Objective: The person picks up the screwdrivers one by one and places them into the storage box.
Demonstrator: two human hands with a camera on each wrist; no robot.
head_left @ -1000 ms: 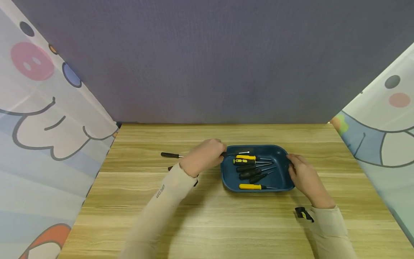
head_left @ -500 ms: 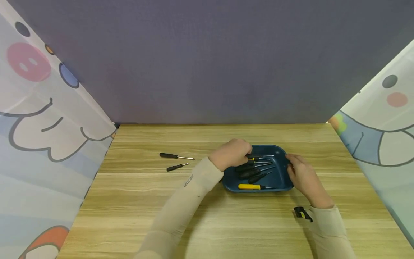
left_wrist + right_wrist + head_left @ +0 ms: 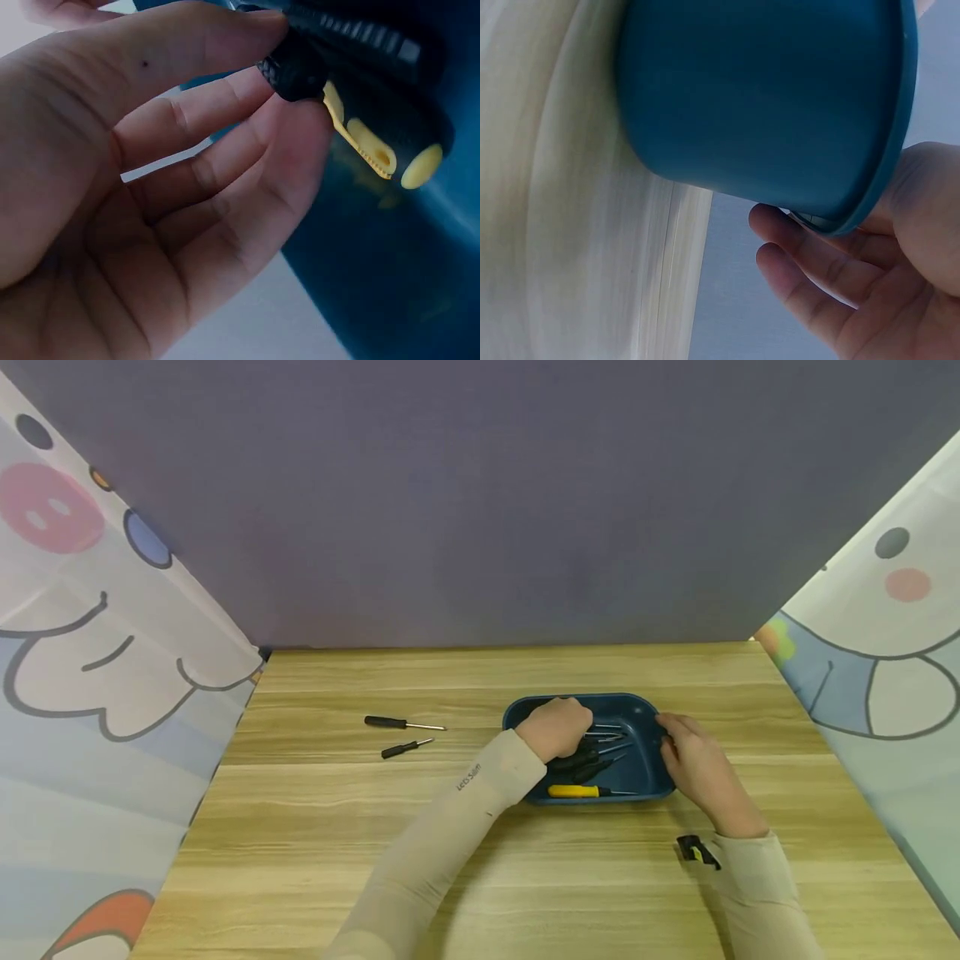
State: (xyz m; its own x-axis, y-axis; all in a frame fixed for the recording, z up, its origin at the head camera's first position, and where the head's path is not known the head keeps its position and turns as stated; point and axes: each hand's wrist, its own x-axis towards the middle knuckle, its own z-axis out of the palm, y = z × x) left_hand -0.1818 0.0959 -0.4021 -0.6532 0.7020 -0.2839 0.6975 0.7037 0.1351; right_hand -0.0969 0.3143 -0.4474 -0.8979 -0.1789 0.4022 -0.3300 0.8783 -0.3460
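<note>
Inside the blue tray [image 3: 642, 766], my left hand [image 3: 557, 728] pinches the black handle of a screwdriver [image 3: 296, 73] between thumb and fingers; its shaft is hidden. Close beside it in the left wrist view lies a black-and-yellow screwdriver [image 3: 397, 139]. Several black screwdrivers [image 3: 590, 770] and a yellow screwdriver [image 3: 574, 791] lie in the tray, partly covered by the hand. My right hand [image 3: 701, 774] grips the tray's right end, fingertips outside under the rim in the right wrist view.
Two small black-handled screwdrivers, a longer one [image 3: 387, 722] and a shorter one [image 3: 400, 749], lie on the wooden table [image 3: 315, 827] left of the tray. A black strap piece [image 3: 693, 850] shows at the right wrist. A grey panel [image 3: 480, 510] stands behind the table.
My left hand has moved right and down into the tray with the black screwdriver, uncovering the two small screwdrivers on the table. The right hand stays at the tray's end.
</note>
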